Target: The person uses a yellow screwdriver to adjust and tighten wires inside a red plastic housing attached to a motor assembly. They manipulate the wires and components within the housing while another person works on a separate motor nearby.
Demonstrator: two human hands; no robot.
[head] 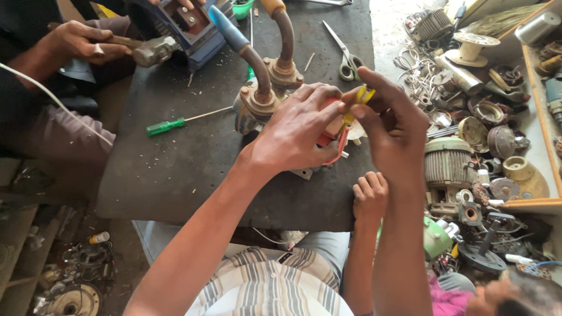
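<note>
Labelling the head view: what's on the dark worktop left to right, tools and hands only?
Hammer held by another person's hand → green-handled screwdriver → left hand on the red and white part → scissors → right hand pinching a yellow piece.

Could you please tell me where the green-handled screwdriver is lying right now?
In the head view, the green-handled screwdriver lies on the dark table, left of the person's left hand, with its shaft pointing toward the rusty pump fittings.
</note>
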